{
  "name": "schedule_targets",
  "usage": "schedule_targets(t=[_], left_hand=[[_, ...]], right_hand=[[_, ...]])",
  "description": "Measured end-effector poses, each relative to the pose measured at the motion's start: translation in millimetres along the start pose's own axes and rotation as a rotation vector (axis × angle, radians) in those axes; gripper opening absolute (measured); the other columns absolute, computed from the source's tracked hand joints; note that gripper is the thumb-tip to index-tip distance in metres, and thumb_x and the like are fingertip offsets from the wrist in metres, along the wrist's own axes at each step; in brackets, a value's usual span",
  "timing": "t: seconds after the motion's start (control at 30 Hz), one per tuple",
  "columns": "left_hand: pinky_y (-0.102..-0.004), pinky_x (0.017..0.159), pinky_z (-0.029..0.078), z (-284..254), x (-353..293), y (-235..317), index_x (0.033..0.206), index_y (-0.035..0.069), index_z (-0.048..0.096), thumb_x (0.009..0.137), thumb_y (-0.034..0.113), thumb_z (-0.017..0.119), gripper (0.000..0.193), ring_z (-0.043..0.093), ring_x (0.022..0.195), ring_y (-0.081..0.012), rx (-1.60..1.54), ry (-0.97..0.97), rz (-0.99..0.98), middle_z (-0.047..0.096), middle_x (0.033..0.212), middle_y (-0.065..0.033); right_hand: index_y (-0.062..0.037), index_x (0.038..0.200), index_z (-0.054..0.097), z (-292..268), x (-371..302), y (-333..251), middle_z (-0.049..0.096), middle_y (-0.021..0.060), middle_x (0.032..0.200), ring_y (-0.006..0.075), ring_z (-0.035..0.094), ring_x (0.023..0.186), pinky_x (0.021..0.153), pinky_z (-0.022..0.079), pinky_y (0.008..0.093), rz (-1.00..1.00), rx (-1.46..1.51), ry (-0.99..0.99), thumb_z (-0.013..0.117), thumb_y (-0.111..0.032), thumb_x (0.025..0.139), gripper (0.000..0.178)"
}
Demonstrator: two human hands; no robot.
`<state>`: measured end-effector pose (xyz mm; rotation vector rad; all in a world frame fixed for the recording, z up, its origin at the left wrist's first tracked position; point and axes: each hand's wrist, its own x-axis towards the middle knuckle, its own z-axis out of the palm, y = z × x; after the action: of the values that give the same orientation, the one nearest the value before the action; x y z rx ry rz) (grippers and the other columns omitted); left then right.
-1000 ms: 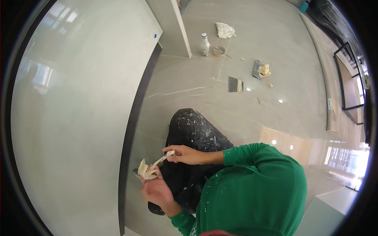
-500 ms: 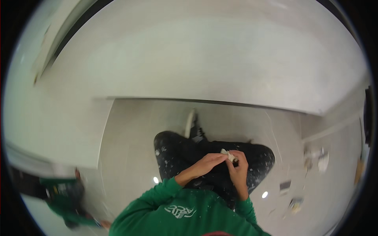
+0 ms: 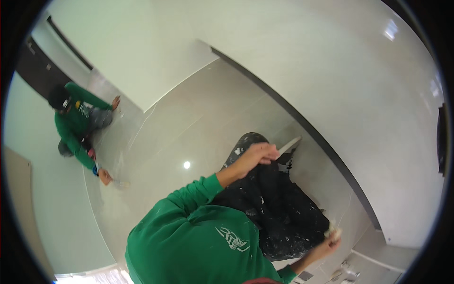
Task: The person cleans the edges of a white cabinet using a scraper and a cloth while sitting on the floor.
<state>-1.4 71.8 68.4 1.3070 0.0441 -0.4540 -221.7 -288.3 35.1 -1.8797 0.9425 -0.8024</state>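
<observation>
Above my paint-spattered dark trousers, my left hand (image 3: 259, 158) is raised with its fingers curled together. Whether anything is inside them is hidden. The shoe (image 3: 288, 147) with the pale sole shows just beyond it. Lower right, beside my knee, my right hand (image 3: 326, 247) is closed on a small, crumpled off-white piece (image 3: 333, 231), which sticks up past the fingers. Blur hides whether that piece is cloth, paper or something else. My two hands are well apart.
A long pale panel (image 3: 359, 94) with a dark lower edge stands across the right. Glossy tiles (image 3: 198, 113) cover the floor. At the far left a co-worker in green (image 3: 78, 123) sits on the floor, one hand near a small tool. Blurred items (image 3: 347, 272) lie at lower right.
The view has turned toward the left, bringing the co-worker further in. My hands, together over my lap before, have parted; the right one has carried the off-white piece out to the right.
</observation>
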Motion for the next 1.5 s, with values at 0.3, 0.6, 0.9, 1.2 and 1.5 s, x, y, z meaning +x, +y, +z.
schedule_targets(t=[0.3,0.6,0.9,1.2,1.5], left_hand=[[-0.0413,0.101,0.045,-51.0,20.1,-31.7,0.124,0.005,0.063,0.092,0.027,0.073,0.041,0.056,0.122,-0.0334,0.739,0.656,0.641,0.061,0.128,-0.0175],[-0.047,0.11,0.037,-36.1,43.3,-53.9,0.127,0.003,0.06,0.093,0.026,0.071,0.042,0.049,0.131,-0.039,1.027,0.606,0.665,0.055,0.14,-0.0191],[-0.0459,0.112,0.039,-48.0,43.3,-82.0,0.131,-0.005,0.055,0.102,0.026,0.062,0.044,0.052,0.129,-0.038,1.06,0.589,0.696,0.056,0.137,-0.0228],[-0.045,0.11,0.042,-40.5,41.3,-73.7,0.132,-0.004,0.056,0.104,0.034,0.059,0.047,0.054,0.128,-0.0362,1.258,0.494,0.72,0.058,0.136,-0.021],[-0.0447,0.107,0.046,-43.6,32.4,-72.9,0.133,-0.003,0.056,0.105,0.041,0.056,0.052,0.057,0.124,-0.036,1.299,0.53,0.686,0.059,0.132,-0.0202]], right_hand=[[0.0024,0.15,0.038,-125.6,31.0,119.6,0.05,0.0183,0.145,0.0302,0.05,0.133,0.111,0.038,0.0478,0.407,0.601,0.142,0.046,-0.054,0.104,0.074],[-0.0011,0.13,0.059,-187.8,-77.2,259.3,0.064,0.0187,0.124,0.0316,0.066,0.108,0.087,0.058,0.0446,0.543,0.227,0.883,0.068,-0.016,0.094,0.04],[-0.0063,0.111,0.076,-250.4,-146.7,341.9,0.05,-0.0033,0.064,0.0074,0.043,0.053,0.047,0.037,0.0237,0.803,0.47,1.156,0.042,-0.051,0.106,0.056],[0.0041,0.111,0.074,-332.4,-146.8,366.3,0.076,0.0224,0.1,0.0287,0.073,0.09,0.081,0.055,0.0389,0.597,-0.531,1.219,0.065,-0.028,0.092,0.039],[0.0013,0.102,0.074,-353.5,-91.9,362.8,0.072,0.0243,0.097,0.0392,0.07,0.089,0.082,0.052,0.0468,0.691,-0.61,1.311,0.053,-0.019,0.095,0.03]])
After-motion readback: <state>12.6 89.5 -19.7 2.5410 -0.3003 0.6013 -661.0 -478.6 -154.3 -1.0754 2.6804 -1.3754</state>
